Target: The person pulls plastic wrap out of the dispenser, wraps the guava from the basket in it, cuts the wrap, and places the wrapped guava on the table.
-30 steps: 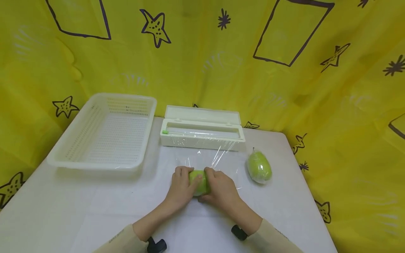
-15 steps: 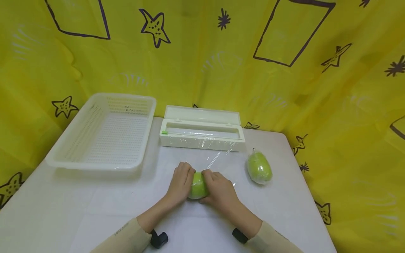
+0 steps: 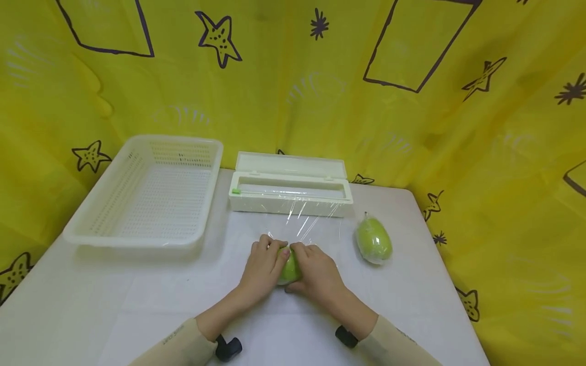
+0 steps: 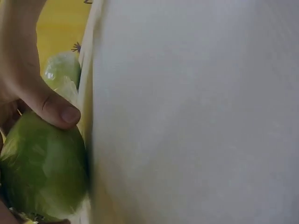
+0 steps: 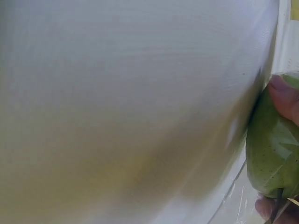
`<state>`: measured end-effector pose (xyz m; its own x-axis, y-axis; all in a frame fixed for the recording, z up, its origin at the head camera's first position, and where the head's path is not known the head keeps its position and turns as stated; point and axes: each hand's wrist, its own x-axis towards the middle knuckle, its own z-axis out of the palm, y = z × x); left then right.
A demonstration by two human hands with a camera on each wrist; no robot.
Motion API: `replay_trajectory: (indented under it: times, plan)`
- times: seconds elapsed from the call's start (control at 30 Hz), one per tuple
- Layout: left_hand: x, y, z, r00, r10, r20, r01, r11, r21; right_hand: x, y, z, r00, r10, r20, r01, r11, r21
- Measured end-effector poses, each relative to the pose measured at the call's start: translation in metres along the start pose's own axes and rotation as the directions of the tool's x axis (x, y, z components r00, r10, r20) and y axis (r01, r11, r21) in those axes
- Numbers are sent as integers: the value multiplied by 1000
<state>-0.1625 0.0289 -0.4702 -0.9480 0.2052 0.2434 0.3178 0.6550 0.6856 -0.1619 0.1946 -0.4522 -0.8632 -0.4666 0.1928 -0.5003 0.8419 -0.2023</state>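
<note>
Both hands grip a green pear (image 3: 289, 272) low over the table's middle. My left hand (image 3: 261, 267) has its thumb on the pear's upper side; in the left wrist view, shiny film covers the pear (image 4: 46, 168). My right hand (image 3: 320, 272) clasps the other side. A dark stem (image 5: 279, 193) pokes out below in the right wrist view. Clear cling film (image 3: 302, 221) runs from the hands back to a white dispenser box (image 3: 288, 204), whose lid is raised and which holds a roll. Another wrapped pear (image 3: 374, 240) lies to the right.
A white perforated plastic basket (image 3: 137, 240) stands at the left on the white-covered table (image 3: 160, 290). Behind the table hangs a yellow curtain (image 3: 274, 81) with drawn stars. The right table edge lies beyond the wrapped pear.
My left hand drew back along the pear's left side, then its thumb came back onto the pear. The film looks more pulled out toward the box now. My right hand has hardly moved.
</note>
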Motion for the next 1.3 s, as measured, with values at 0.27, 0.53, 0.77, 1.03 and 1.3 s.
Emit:
replay_trajectory:
  times: [0.27, 0.53, 0.77, 1.03, 1.3]
  plan:
    - [2, -3, -3, 985, 169, -20, -156, 944, 290, 1, 2, 4, 999, 34, 27, -35, 996, 77]
    - [0, -3, -1, 977, 208, -39, -190, 943, 274, -3, 6, 10, 989, 119, 85, -136, 958, 252]
    - [-5, -1, 4, 979, 195, -51, -183, 965, 187, -4, 12, 14, 983, 118, 141, -161, 923, 350]
    - [0, 6, 2, 984, 166, -57, -155, 974, 164, 2, 12, 14, 976, 167, 143, -208, 909, 360]
    - [6, 11, 3, 985, 158, 76, -172, 951, 256, 2, 23, 2, 980, 98, 174, -163, 898, 408]
